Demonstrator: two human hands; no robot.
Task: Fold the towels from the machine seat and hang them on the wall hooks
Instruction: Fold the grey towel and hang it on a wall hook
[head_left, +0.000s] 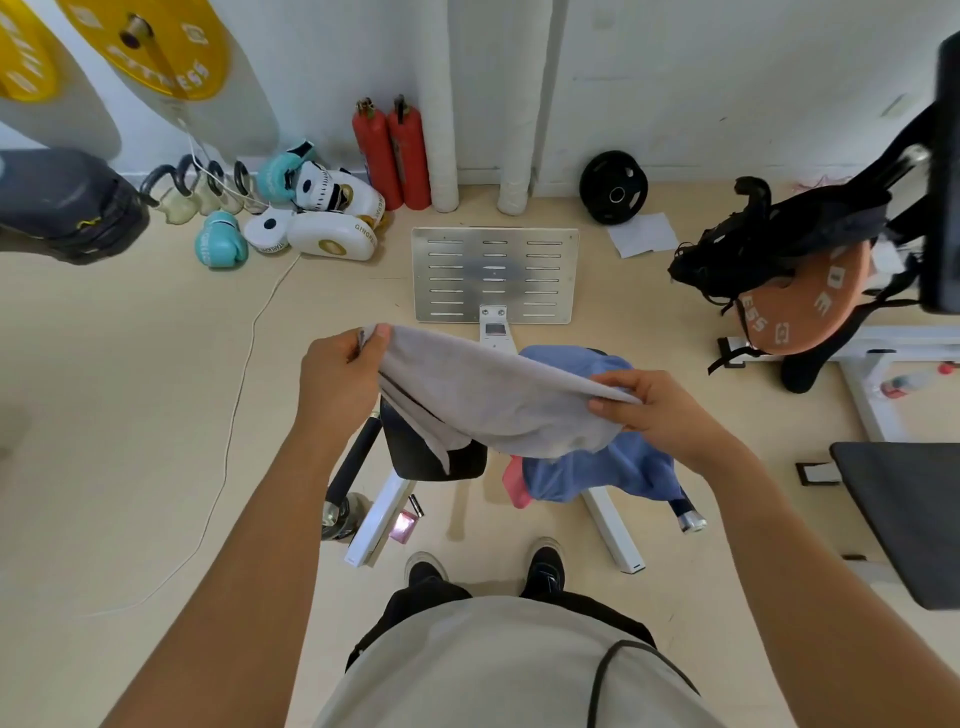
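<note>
Across the pale gym floor that fills most of the frame, a person in a beige shirt stands over a white-framed exercise machine at centre, both bare arms reaching forward. Stretched between the hands just above the machine's black seat is a grey towel, sagging in the middle with one edge hanging down toward the seat. To the right of centre a blue towel lies heaped over the seat's far side, a strip of pink cloth showing beneath its lower left edge. A slotted metal footplate sits above the towels, near the white wall. In the upper left of the frame, boxing gloves and pads are piled beside two red fire extinguishers. At right, a black bag rests on an orange weight plate. The left hand pinches the grey towel's left corner between thumb and curled fingers; the right hand grips its right end, fingers folded around the cloth.
</note>
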